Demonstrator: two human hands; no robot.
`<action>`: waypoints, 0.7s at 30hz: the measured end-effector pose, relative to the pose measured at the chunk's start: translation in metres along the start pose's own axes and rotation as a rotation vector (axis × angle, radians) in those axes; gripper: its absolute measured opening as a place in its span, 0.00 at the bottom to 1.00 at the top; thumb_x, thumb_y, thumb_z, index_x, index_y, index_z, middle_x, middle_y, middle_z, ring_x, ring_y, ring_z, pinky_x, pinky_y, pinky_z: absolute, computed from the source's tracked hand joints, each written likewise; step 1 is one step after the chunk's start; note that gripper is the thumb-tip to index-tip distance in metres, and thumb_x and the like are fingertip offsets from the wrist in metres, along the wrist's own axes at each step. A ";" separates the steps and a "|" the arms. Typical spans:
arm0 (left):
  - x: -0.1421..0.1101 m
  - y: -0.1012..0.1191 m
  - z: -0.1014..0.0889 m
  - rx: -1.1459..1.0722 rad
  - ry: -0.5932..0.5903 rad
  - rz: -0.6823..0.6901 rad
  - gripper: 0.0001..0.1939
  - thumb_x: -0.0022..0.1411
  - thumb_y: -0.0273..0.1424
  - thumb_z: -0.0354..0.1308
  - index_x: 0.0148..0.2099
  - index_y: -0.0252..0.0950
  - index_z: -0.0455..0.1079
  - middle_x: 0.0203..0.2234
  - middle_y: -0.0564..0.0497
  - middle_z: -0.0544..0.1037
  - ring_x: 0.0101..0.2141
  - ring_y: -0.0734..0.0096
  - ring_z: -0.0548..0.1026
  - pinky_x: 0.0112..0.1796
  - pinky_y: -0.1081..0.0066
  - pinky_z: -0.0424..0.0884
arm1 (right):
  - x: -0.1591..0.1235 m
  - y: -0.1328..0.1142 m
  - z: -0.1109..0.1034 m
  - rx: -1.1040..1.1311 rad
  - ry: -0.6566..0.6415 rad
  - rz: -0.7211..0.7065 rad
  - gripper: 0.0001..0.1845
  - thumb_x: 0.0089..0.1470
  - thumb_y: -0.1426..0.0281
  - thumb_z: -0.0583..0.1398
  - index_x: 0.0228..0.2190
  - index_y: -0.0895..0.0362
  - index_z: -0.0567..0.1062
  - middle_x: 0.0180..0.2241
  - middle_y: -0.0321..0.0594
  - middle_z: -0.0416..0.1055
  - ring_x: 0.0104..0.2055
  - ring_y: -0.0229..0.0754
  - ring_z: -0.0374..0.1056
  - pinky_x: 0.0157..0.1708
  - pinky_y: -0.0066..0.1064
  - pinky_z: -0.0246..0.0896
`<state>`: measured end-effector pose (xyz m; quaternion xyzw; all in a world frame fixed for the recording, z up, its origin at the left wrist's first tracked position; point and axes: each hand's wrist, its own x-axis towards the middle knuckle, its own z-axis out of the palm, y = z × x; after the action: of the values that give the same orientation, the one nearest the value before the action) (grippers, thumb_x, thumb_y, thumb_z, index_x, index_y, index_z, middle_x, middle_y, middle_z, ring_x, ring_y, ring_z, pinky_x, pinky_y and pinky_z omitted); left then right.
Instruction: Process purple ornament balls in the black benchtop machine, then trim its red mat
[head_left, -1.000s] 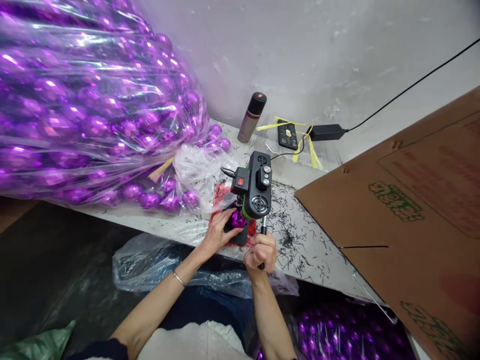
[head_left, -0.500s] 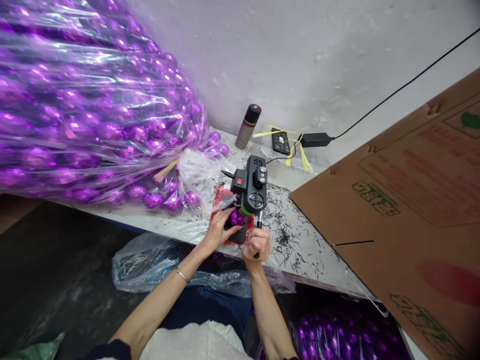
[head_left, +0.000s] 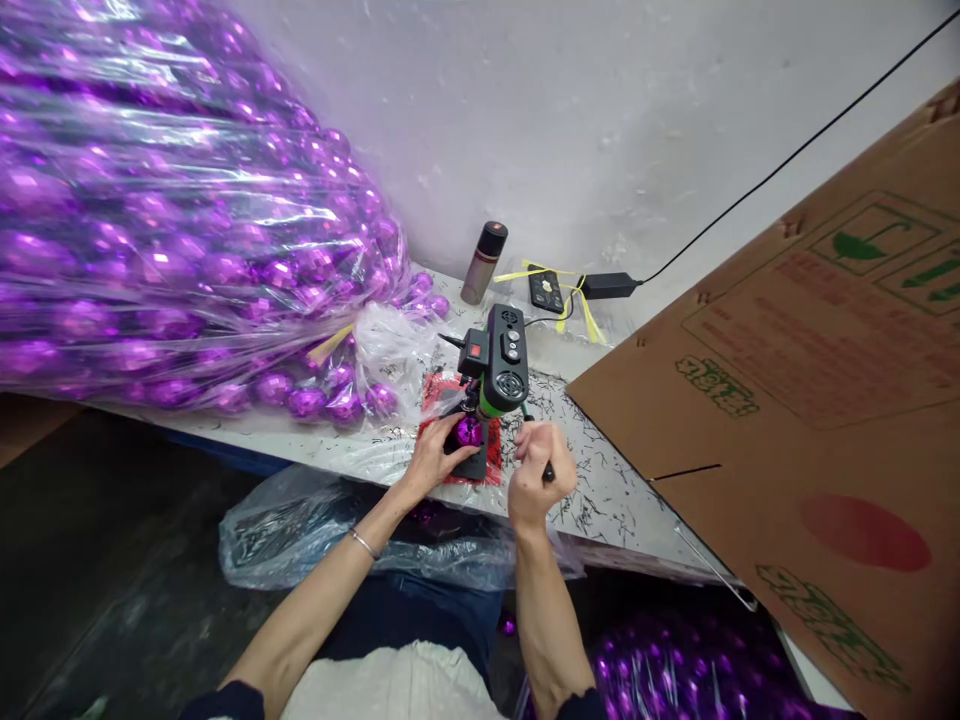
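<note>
A shiny purple ball ornament [head_left: 469,432] rests on the dark base of a small black-and-green bench drill press [head_left: 507,360], under its head. Thumb and fingers of my left hand [head_left: 436,452] close around the ball from the left. My right hand [head_left: 541,470] is wrapped in a fist round the press's lever handle [head_left: 549,472], whose black grip end pokes out by the fingers. A red sheet [head_left: 493,462] lies beneath the base. The drill tip is hidden behind the head.
A big clear bag of purple balls [head_left: 187,230] fills the left. Behind stand a spray can [head_left: 484,262], a black adapter [head_left: 609,286] and yellow ties [head_left: 589,322]. Dark shavings [head_left: 577,460] litter the table. A cardboard box [head_left: 795,400] leans at the right; more bagged balls [head_left: 675,670] lie below.
My right hand has swung the lever out to the right and slightly up. My left hand stays on the ball. The whole view has shifted a little.
</note>
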<state>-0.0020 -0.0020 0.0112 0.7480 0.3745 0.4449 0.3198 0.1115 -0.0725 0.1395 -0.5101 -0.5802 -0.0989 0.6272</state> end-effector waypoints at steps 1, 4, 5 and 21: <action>-0.001 0.001 -0.001 -0.012 -0.002 -0.007 0.29 0.63 0.42 0.66 0.62 0.38 0.68 0.54 0.39 0.78 0.54 0.52 0.77 0.55 0.52 0.73 | 0.007 -0.005 0.000 0.012 0.005 0.036 0.18 0.68 0.75 0.50 0.24 0.54 0.62 0.23 0.32 0.61 0.26 0.35 0.62 0.28 0.30 0.57; -0.009 0.004 -0.007 -0.047 -0.003 -0.028 0.28 0.64 0.41 0.65 0.63 0.39 0.67 0.55 0.41 0.78 0.55 0.54 0.77 0.55 0.56 0.73 | 0.017 -0.012 0.002 0.053 0.032 0.077 0.20 0.67 0.74 0.52 0.22 0.54 0.61 0.21 0.31 0.59 0.25 0.34 0.61 0.27 0.30 0.55; -0.014 0.006 -0.011 -0.047 -0.002 -0.031 0.28 0.64 0.40 0.65 0.63 0.40 0.66 0.55 0.41 0.77 0.55 0.55 0.77 0.55 0.56 0.73 | 0.017 -0.012 0.002 0.058 0.038 0.071 0.20 0.67 0.75 0.52 0.22 0.54 0.61 0.21 0.31 0.59 0.25 0.34 0.61 0.26 0.30 0.55; 0.011 0.008 -0.089 0.586 -0.012 0.118 0.18 0.74 0.28 0.46 0.59 0.33 0.71 0.53 0.38 0.79 0.56 0.56 0.75 0.59 0.53 0.67 | -0.004 -0.004 0.002 0.046 0.041 -0.027 0.17 0.63 0.81 0.52 0.24 0.55 0.64 0.23 0.33 0.64 0.26 0.35 0.63 0.26 0.30 0.55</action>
<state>-0.0767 0.0161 0.0576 0.8314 0.4411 0.3315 0.0663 0.1064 -0.0747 0.1377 -0.4856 -0.5763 -0.1046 0.6490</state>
